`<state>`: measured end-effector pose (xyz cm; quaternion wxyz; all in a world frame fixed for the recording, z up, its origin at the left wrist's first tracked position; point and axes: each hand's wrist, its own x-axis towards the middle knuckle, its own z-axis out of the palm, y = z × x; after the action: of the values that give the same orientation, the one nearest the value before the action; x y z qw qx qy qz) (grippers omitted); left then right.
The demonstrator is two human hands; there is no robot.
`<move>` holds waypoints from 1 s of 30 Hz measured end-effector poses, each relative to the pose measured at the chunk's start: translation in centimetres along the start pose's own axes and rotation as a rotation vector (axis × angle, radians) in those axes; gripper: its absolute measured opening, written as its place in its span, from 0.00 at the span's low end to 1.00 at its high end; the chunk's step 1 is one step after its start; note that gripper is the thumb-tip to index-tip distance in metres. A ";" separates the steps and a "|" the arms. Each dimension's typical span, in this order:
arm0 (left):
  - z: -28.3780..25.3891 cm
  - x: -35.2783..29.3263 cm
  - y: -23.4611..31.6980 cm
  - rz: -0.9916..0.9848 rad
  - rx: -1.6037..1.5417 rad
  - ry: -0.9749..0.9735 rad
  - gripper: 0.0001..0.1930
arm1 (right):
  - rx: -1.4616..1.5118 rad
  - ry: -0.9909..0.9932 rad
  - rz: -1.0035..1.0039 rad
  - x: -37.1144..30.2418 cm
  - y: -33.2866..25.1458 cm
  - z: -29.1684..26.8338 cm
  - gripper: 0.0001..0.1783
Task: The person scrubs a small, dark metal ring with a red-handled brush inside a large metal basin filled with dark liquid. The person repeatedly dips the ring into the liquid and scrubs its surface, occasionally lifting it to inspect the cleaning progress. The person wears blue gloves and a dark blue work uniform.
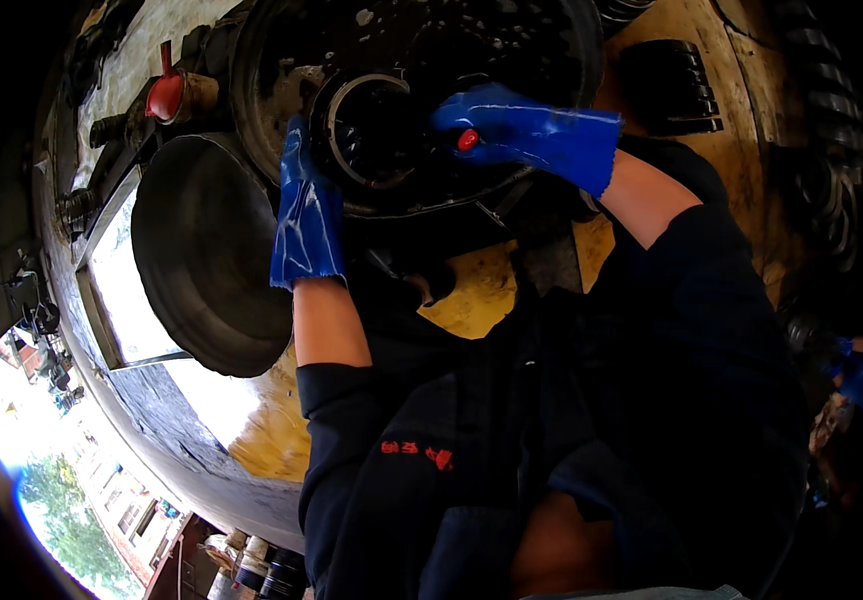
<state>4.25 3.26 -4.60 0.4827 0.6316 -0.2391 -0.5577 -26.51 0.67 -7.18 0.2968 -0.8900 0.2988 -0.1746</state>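
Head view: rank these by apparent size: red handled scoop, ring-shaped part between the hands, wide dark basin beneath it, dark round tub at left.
1. Wide dark basin, even cut off at the top
2. Dark round tub
3. Ring-shaped part
4. Red handled scoop

Daylight glares at left, the rest mostly dim.

L gloved fingers (297,150) at ring-shaped pc (334,128) over blk basin (511,40), R fingers (461,105) w/ sm red item (467,140).
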 end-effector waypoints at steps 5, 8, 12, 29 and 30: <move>0.6 0.1 0.9 -0.126 -0.134 0.063 0.26 | 0.347 0.083 -0.206 2.1 -5.8 -1.8 0.16; 0.9 0.0 0.9 -0.167 -0.171 0.083 0.25 | 0.316 0.072 -0.271 3.2 -7.2 -1.3 0.17; 1.5 0.0 0.9 -0.198 -0.197 0.095 0.25 | 0.231 0.032 -0.094 4.2 -5.1 -1.1 0.14; -0.6 1.3 0.5 -0.109 -0.113 -0.011 0.24 | 0.311 -0.016 -0.061 4.2 -5.6 -1.9 0.14; -1.1 1.7 0.1 0.039 0.048 -0.174 0.25 | 0.375 0.047 -0.149 3.8 -6.1 -1.7 0.14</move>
<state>5.80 2.13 -5.40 0.4556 0.5873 -0.3054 -0.5952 -21.81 1.45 -1.46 0.4366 -0.8344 0.2012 -0.2696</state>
